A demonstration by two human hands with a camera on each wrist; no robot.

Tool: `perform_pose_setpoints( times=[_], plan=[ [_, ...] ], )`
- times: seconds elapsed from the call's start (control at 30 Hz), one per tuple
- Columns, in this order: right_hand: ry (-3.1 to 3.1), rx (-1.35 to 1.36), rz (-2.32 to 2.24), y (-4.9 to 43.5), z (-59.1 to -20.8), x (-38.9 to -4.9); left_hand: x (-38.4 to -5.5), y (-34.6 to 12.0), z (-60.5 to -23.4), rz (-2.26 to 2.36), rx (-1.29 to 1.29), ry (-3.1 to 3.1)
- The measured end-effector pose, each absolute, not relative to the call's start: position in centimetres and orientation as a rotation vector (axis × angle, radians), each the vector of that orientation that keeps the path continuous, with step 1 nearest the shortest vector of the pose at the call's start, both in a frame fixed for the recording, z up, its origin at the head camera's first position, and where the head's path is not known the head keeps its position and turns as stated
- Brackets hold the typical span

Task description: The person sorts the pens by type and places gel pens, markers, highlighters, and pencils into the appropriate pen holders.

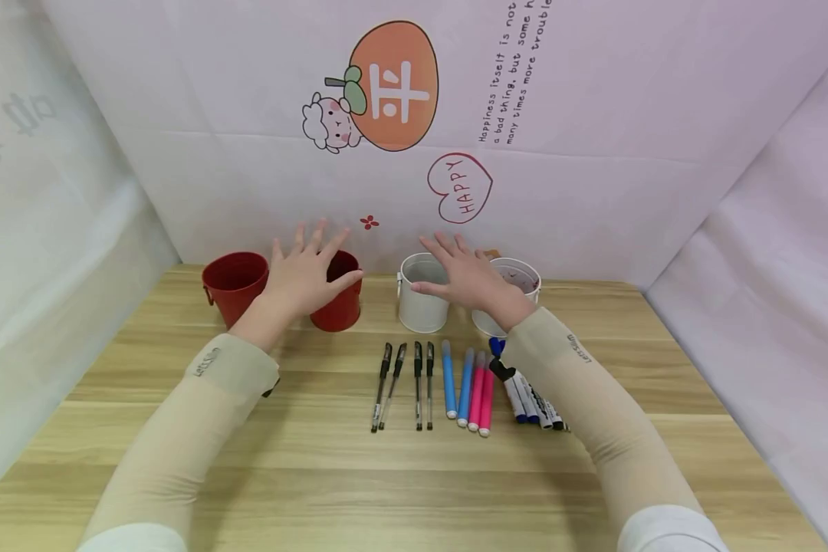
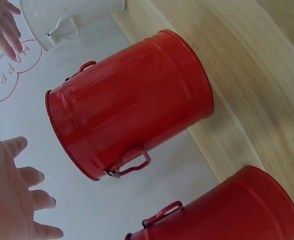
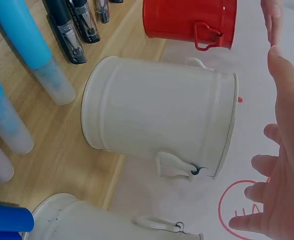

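Note:
My left hand (image 1: 298,282) is held with spread fingers above two small red metal buckets, the outer red bucket (image 1: 231,290) and the inner red bucket (image 1: 336,313). Its fingers hold nothing; in the left wrist view they sit beyond the bucket rims. Likewise spread, my right hand (image 1: 474,282) hovers over two white metal buckets, the inner white bucket (image 1: 423,308) and the outer white bucket (image 1: 484,323), which the hand and wrist partly cover. The right wrist view shows that hand apart from the white bucket (image 3: 156,105). All of these buckets stand upright.
In front of the buckets lie several black-capped gel pens (image 1: 418,387), blue markers (image 1: 448,383), pink markers (image 1: 478,391) and whiteboard markers (image 1: 524,399), partly under the right forearm. A printed white cloth (image 1: 248,184) rises behind the wooden table (image 1: 303,475); cloth also hangs at both sides.

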State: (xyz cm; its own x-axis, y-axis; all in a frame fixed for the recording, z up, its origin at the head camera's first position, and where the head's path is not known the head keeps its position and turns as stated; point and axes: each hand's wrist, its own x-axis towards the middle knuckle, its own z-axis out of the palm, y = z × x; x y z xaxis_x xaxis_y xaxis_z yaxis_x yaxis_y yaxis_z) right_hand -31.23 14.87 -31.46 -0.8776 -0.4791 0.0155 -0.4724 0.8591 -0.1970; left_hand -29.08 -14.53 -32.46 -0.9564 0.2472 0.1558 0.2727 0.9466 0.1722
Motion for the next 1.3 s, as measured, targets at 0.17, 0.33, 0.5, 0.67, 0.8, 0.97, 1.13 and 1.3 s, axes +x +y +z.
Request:
perform_pose_setpoints(
  times=[0.17,0.33,0.5,0.67,0.8,0.97,1.13,1.3],
  plan=[
    [3.004,-0.793,-0.305,15.0,-31.3,-30.8,-28.7,-15.3,-32.2,-0.296,-0.406,-2.962],
    [3.007,-0.815,-0.3,15.1,-31.2,-30.3,-28.0,-16.1,-31.8,-0.303,-0.417,-2.971],
    [3.015,-0.84,-0.306,15.3,-31.2,-29.9,-27.6,-17.2,-31.8,-0.312,-0.42,-2.957],
    [3.011,-0.852,-0.317,15.5,-31.1,-29.5,-27.3,-18.4,-31.9,-0.306,-0.419,-2.924],
    [3.01,-0.877,-0.325,15.6,-31.1,-29.1,-27.0,-19.3,-31.7,-0.301,-0.417,-2.86],
    [3.016,-0.921,-0.337,15.5,-31.2,-28.6,-26.7,-20.3,-31.6,-0.296,-0.415,-2.769],
    [3.016,-0.948,-0.345,15.4,-31.2,-28.1,-26.4,-21.2,-31.8,-0.272,-0.424,-2.669],
    [3.01,-0.979,-0.375,15.3,-31.0,-27.5,-26.1,-22.3,-31.6,-0.234,-0.402,-2.618]
  ],
)
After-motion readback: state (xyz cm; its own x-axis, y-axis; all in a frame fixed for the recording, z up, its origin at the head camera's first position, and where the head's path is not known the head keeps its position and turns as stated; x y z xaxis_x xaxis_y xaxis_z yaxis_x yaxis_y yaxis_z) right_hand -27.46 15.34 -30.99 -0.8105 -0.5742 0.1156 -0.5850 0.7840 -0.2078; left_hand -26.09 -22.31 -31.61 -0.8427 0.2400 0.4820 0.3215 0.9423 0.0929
